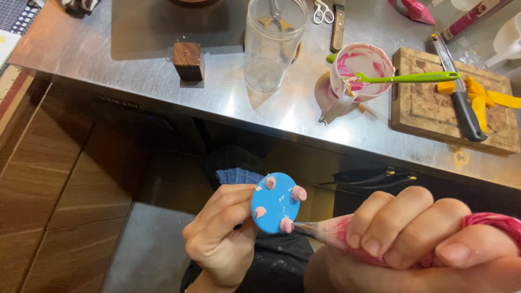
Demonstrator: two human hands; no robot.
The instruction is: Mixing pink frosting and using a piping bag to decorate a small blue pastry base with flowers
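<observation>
Piping pink blobs onto a blue disc (275,202): four sit along its rim. Left hand (220,239) pinches the disc; right hand (418,230) squeezes the piping bag (331,232), tip at the lowest blob.

On my feed the steel counter (135,59) fills the top. At 12 o'clock I see a clear plastic jar (273,43), with a small dark wooden block (188,61) to its 9 o'clock. Toward 1 o'clock sits a pink-smeared cup (362,70) with a green spatula (407,78) resting across it. At 2 o'clock lies a wooden cutting board (429,108), bearing a black-handled knife (460,95) and yellow fruit pieces (483,97). Scissors (323,11) lie at the top edge.
</observation>
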